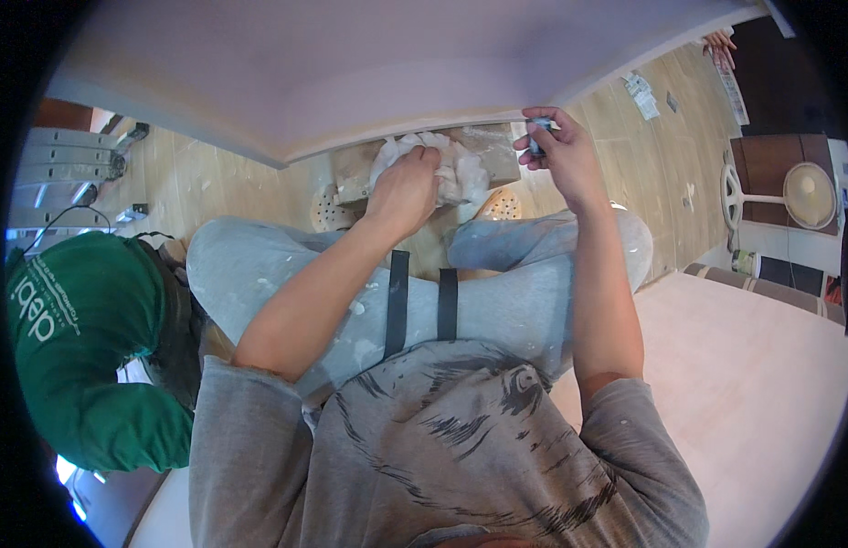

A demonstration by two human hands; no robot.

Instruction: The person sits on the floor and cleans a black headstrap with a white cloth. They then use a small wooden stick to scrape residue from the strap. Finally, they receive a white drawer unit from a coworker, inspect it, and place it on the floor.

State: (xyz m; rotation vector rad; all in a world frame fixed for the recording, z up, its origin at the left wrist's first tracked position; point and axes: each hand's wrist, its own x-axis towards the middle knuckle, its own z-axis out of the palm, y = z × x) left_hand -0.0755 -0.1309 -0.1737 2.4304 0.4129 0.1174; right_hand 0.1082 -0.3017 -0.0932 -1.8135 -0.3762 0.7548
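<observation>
My left hand (406, 190) is closed at a crumpled white plastic bag (461, 173), its curled fingertips partly hidden against the plastic. The bag rests on a low, stained board or box (497, 151) on the floor by the wall's foot. To the right, my right hand (570, 163) is raised near the wall edge, its fingers closed round a small dark object with a pale blue-grey part (539, 135). That object is too small and covered to name.
A light wall (369, 82) stands close ahead. At left, a person in a green top (86, 338) bends near a metal ladder (72, 160). Paper scraps (641, 94) lie on the wood-look floor. A white fan (808, 195) is at right; another person's hand (719, 47) shows at far right.
</observation>
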